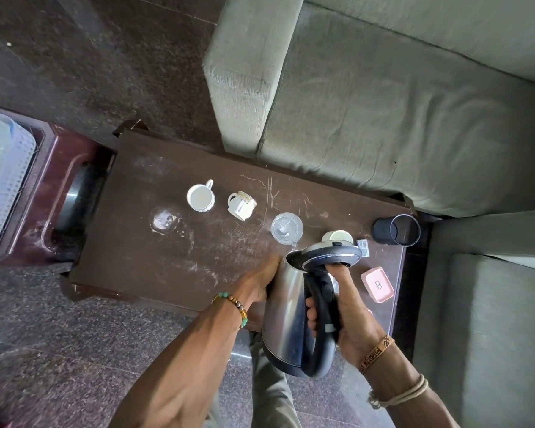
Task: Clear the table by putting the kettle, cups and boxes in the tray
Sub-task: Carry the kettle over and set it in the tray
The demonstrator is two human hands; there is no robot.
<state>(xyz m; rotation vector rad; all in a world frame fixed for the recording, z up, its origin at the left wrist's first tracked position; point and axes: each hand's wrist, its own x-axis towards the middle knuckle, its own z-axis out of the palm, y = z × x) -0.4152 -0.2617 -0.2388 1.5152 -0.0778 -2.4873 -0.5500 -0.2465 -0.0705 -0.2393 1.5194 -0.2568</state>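
The right hand [349,310] grips the brushed steel kettle's [286,313] black handle — the left hand [261,281] lies open against its side, steadying it above the scratched brown tabletop [142,242].

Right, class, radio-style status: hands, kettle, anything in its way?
Right hand gripping handle, left hand steadying kettle. Kettle lifted, tilted over table edge. Glass cup just ahead of spout; two white cups beyond. Tray not identifiable.

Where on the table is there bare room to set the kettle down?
Bare room: the dark wooden table's left end, beyond the upside-down clear glass, and its near edge. Crowded: right end, around the pink box and black mesh cup.
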